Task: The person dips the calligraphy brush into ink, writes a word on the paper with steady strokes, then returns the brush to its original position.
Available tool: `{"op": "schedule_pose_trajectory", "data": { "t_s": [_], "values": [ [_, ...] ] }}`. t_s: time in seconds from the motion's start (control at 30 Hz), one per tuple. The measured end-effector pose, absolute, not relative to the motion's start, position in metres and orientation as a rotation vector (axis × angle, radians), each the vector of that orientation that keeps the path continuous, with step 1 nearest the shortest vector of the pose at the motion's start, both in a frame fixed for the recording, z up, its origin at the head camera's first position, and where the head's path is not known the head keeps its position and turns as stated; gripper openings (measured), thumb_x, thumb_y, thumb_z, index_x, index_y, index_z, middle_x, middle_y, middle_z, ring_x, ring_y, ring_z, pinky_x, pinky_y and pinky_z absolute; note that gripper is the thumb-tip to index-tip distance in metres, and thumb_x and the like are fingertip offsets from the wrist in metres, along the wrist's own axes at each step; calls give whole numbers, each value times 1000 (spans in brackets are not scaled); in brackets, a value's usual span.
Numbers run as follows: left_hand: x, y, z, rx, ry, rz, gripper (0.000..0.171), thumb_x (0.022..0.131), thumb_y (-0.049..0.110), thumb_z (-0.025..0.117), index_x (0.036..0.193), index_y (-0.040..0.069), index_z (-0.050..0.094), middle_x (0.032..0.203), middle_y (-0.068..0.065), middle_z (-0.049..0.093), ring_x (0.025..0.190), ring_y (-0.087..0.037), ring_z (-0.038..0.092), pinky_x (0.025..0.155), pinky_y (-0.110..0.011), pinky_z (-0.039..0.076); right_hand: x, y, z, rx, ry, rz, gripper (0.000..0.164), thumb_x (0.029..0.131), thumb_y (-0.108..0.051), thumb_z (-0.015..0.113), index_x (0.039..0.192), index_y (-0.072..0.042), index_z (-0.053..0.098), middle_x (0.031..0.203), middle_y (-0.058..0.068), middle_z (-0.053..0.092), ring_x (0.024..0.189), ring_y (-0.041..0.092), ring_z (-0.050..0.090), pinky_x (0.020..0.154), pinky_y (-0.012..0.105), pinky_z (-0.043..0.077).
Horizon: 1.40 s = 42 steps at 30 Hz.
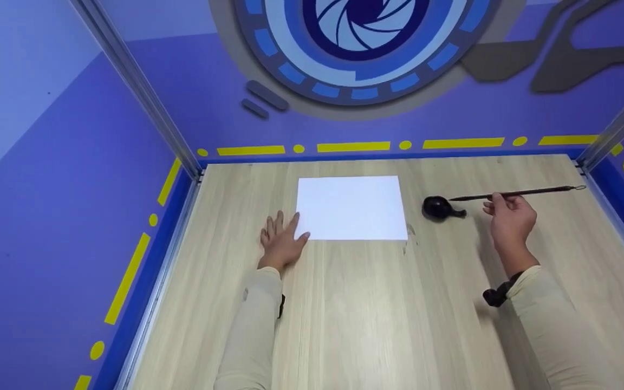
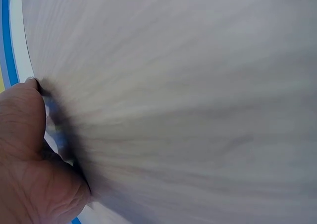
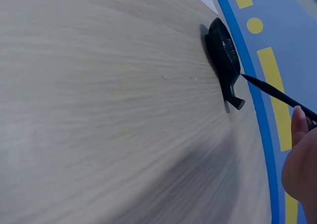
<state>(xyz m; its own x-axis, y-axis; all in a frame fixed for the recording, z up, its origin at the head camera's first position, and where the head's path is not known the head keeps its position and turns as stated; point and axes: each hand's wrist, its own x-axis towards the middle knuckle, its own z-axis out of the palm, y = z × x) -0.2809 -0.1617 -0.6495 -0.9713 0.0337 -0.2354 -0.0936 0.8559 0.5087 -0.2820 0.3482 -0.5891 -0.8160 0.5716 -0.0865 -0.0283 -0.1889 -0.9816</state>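
A white sheet of paper (image 1: 351,208) lies flat on the wooden table. My left hand (image 1: 282,241) rests with fingers spread at the paper's lower left corner, thumb and index finger touching its edge; the left wrist view shows part of this hand (image 2: 39,154). My right hand (image 1: 511,219) pinches a dark writing brush (image 1: 528,192) by its handle, held nearly level. The brush tip (image 3: 245,77) is at the rim of a small black ink dish (image 1: 436,208) with a short handle, right of the paper. In the right wrist view the ink dish (image 3: 221,48) stands on the table.
Dark smudges (image 1: 410,230) mark the wooden table (image 1: 355,314) by the paper's lower right corner. Blue-purple walls with yellow dashes (image 1: 352,147) enclose the back and sides. Metal posts (image 1: 138,86) rise at the back corners.
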Motion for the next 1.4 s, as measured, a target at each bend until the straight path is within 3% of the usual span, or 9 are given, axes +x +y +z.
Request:
{"op": "schedule_pose_trajectory", "data": {
  "t_s": [0.4,0.97,1.2,1.4],
  "values": [
    [-278,-161,-644,-33,2801,769,70,110,58,46,172,35,21,183,-12,-5,168,-42,-16,133,-67,-8,-281,346,-583,-602,-1650,2014,11,102,-11,72,105,-1,69,80,-5,78,72,8,78,70,19,63],
    [-280,-161,-654,-30,2825,762,71,109,59,47,172,35,22,183,-14,-5,168,-44,-15,133,-67,-8,-281,284,-579,-458,-1686,2034,16,102,-7,71,107,9,69,77,-2,80,67,7,77,70,22,64],
    [-279,-161,-654,-14,2832,761,71,110,59,47,172,34,23,183,-13,-5,168,-44,-14,134,-67,-7,-289,263,-583,-443,-1702,2057,18,101,-8,72,107,9,69,81,2,80,74,9,78,71,21,64],
    [-277,-162,-650,-12,2834,756,71,109,60,47,171,34,24,183,-14,-3,168,-44,-13,134,-67,-5,-292,245,-582,-430,-1715,2092,17,102,-7,71,107,9,69,78,-3,78,75,10,78,71,22,64]
  ]
}}
